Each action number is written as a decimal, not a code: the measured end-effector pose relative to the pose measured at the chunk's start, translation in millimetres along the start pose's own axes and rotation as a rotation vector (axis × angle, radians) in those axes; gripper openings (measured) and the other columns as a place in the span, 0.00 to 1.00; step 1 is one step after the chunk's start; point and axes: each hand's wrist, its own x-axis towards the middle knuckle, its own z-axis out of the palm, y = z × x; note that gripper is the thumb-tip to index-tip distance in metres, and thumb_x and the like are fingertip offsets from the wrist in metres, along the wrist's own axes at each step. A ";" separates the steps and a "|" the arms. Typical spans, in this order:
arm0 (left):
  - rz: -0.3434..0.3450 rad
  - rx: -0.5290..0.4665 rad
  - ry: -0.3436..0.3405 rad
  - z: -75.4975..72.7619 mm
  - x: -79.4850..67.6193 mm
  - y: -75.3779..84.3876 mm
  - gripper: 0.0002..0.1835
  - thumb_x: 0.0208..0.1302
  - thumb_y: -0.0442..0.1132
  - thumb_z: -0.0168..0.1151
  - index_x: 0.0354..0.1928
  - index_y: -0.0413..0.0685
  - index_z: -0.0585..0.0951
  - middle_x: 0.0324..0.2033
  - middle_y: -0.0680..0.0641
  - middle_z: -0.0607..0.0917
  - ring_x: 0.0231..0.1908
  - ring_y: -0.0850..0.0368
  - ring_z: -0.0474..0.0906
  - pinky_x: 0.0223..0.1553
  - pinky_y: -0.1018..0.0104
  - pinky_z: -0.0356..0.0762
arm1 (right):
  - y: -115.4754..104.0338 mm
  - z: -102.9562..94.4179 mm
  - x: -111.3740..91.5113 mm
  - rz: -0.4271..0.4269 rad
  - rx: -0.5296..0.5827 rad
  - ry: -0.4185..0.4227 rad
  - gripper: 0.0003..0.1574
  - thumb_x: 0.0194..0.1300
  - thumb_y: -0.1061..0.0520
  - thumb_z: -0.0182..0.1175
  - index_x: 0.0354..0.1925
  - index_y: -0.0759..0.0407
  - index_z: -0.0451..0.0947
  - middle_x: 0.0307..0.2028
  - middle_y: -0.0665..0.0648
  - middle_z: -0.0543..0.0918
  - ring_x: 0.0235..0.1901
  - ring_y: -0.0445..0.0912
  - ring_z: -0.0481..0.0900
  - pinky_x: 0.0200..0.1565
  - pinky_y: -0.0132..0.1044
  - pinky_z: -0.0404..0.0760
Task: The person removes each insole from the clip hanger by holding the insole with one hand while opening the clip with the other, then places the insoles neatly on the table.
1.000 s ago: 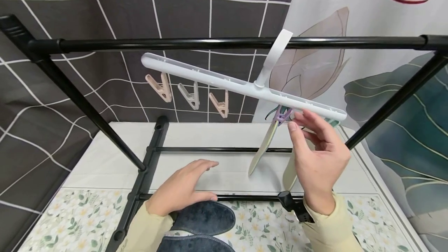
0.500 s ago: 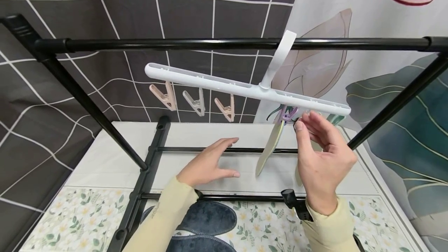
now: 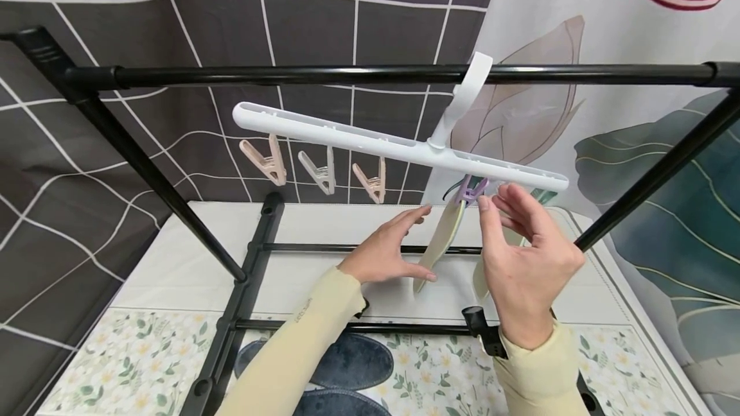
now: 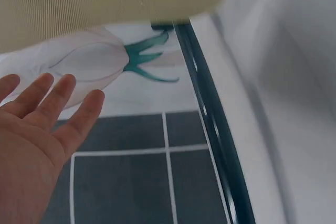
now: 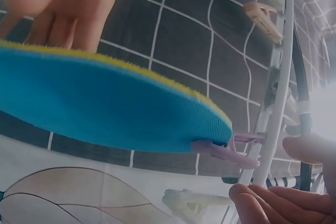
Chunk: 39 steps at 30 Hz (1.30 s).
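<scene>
A white clip hanger (image 3: 347,140) hangs by its hook from the black bar, tilted down to the right. Its purple clip (image 3: 471,190) grips an insole (image 3: 445,230), cream on one face and blue with a yellow edge on the other. My left hand (image 3: 384,249) is at this insole's lower part, fingers spread; whether it touches cannot be told. My right hand (image 3: 528,262) is raised beside the purple clip, its thumb and fingers (image 5: 262,203) apart with nothing between them. A second insole (image 3: 480,280) hangs partly hidden behind it, near a pale green clip (image 5: 194,204).
Pink and grey clips (image 3: 320,172) hang on the hanger's left half. The black rack has an upper bar (image 3: 289,75), slanted legs and lower bars (image 3: 405,327). Dark slippers (image 3: 352,361) lie below on the floral mat (image 3: 139,358). A dark gridded curtain (image 3: 312,31) stands behind.
My left hand has moved right and upward, reaching the hanging insole. My right hand stays nearly in place by the purple clip. The hanger has swung slightly.
</scene>
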 end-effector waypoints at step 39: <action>0.042 -0.411 0.000 28.2 10.0 2.7 0.46 0.42 0.45 0.76 0.66 0.54 0.64 0.52 0.57 0.74 0.50 0.64 0.74 0.45 0.69 0.77 | 11.0 22.0 -5.8 0.015 0.019 -0.070 0.22 0.49 0.55 0.71 0.43 0.60 0.83 0.34 0.56 0.85 0.28 0.48 0.85 0.33 0.28 0.80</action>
